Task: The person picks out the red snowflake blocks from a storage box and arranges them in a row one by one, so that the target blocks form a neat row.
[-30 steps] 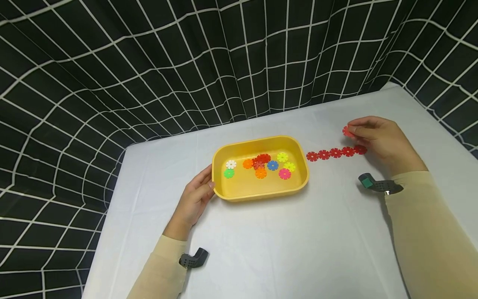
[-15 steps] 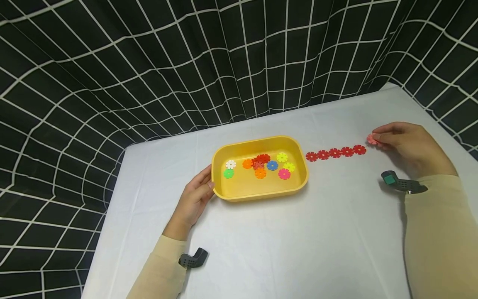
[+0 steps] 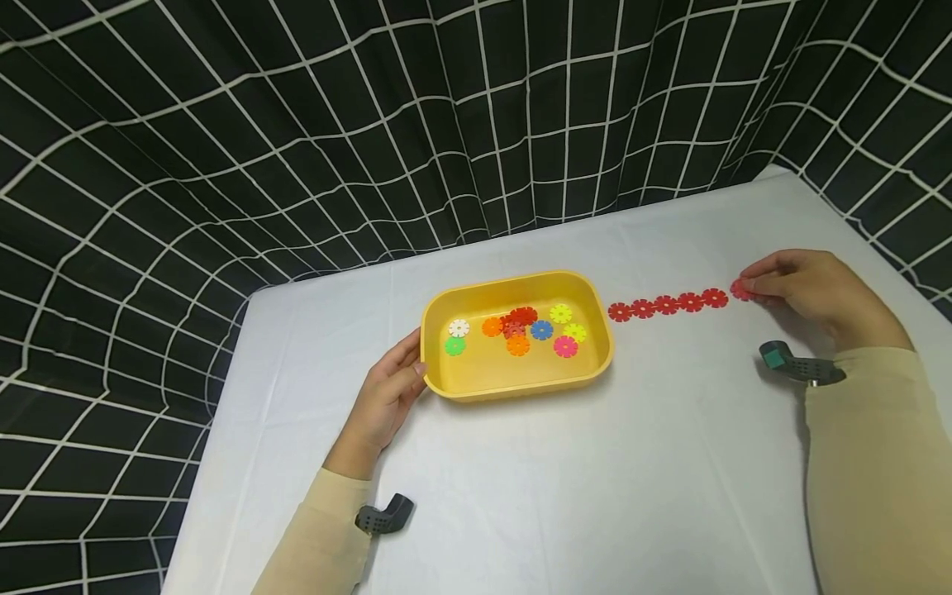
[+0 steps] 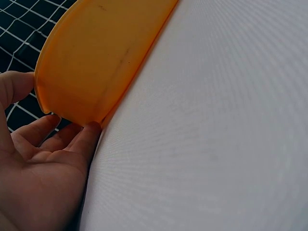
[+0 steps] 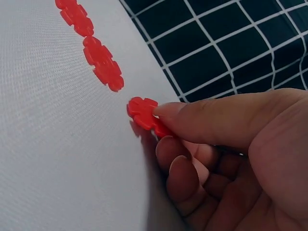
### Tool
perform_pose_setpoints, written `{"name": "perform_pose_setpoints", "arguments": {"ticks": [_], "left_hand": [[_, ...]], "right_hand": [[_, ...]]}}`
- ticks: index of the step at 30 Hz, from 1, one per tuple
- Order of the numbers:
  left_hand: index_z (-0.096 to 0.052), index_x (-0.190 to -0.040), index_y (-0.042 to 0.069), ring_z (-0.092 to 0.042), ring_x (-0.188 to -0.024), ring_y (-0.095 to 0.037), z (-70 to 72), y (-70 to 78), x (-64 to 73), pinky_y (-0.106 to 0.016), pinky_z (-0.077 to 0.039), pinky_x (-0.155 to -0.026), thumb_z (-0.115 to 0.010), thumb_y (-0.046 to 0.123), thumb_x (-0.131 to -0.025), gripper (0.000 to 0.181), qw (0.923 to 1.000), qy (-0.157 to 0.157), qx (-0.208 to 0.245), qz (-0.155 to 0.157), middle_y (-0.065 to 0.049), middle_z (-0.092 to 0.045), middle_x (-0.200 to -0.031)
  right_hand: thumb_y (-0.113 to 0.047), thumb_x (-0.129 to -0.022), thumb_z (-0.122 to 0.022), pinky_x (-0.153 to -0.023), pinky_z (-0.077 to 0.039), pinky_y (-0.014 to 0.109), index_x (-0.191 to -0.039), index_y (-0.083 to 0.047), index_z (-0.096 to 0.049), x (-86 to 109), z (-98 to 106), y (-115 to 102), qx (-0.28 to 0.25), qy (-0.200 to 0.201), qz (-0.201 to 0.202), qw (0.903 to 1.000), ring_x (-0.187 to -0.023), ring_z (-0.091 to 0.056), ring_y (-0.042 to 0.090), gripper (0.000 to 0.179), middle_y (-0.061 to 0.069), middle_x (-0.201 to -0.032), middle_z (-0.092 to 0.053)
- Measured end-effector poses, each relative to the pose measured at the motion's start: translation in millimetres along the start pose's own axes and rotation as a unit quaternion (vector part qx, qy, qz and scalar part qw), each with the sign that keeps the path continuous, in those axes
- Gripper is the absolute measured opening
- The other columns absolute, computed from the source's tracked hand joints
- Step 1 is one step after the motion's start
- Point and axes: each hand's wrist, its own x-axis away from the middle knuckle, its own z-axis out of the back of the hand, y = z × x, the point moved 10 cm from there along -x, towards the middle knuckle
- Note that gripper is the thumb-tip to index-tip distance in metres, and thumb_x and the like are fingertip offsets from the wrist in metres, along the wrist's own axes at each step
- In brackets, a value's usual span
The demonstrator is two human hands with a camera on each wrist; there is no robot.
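My right hand [image 3: 806, 289] pinches a red snowflake disc [image 5: 144, 113] between thumb and fingers, close over the table. Beside it, a row of several red snowflake discs [image 3: 667, 305] runs left toward the tray; a small gap parts the row's right end from the held disc. My left hand [image 3: 388, 395] grips the left end of a yellow tray [image 3: 476, 383], thumb at the rim and fingers against the outer wall, as the left wrist view [image 4: 82, 67] also shows. Inside the tray lie several loose discs in white, green, orange, red, blue, yellow and pink.
A white cloth [image 3: 550, 487] covers the table. Behind and around it hangs a black curtain [image 3: 491, 124] with a white grid. Each sleeve carries a dark wrist device, such as the right one [image 3: 802, 364].
My right hand has moved right past the row's end with the red disc, then lowered it slightly toward the table in line with the row. The left hand stays on the tray.
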Motion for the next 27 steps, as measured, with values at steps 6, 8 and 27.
{"name": "perform_pose_setpoints", "arguments": {"ticks": [6, 8, 27], "left_hand": [[-0.038, -0.166, -0.002, -0.042, -0.154, -0.026, 0.6, 0.6, 0.0, -0.038, -0.044, -0.119, -0.053, 0.001, -0.107, 0.061, 1.0, 0.002, 0.003, -0.003, -0.014, -0.041, -0.17], [-0.039, -0.166, -0.002, -0.042, -0.154, -0.026, 0.7, 0.8, -0.1, -0.038, -0.044, -0.118, -0.053, 0.0, -0.107, 0.061, 1.0, 0.0, 0.003, -0.005, -0.014, -0.041, -0.169], [-0.038, -0.166, -0.002, -0.041, -0.154, -0.026, -0.9, 1.2, 0.5, -0.038, -0.044, -0.119, -0.053, 0.002, -0.107, 0.061, 1.0, -0.004, -0.001, -0.006, -0.013, -0.04, -0.17]], "right_hand": [[-0.042, -0.108, -0.068, -0.085, -0.045, 0.056, -0.142, 0.004, -0.062, -1.5, -0.2, -1.2, 0.002, 0.003, 0.01, 0.9999, -0.129, -0.039, 0.052, 0.058, 0.031, -0.14, -0.052], [-0.042, -0.107, -0.069, -0.086, -0.043, 0.056, -0.14, 0.005, -0.063, -2.3, -0.5, -2.1, 0.002, 0.006, 0.014, 0.9999, -0.127, -0.04, 0.05, 0.057, 0.032, -0.139, -0.054], [-0.059, -0.108, -0.056, -0.088, -0.049, 0.057, -0.139, 0.005, -0.062, -1.3, -1.8, -1.9, 0.004, 0.009, 0.002, 0.9999, -0.122, -0.048, 0.047, 0.072, 0.03, -0.133, -0.061]]}}
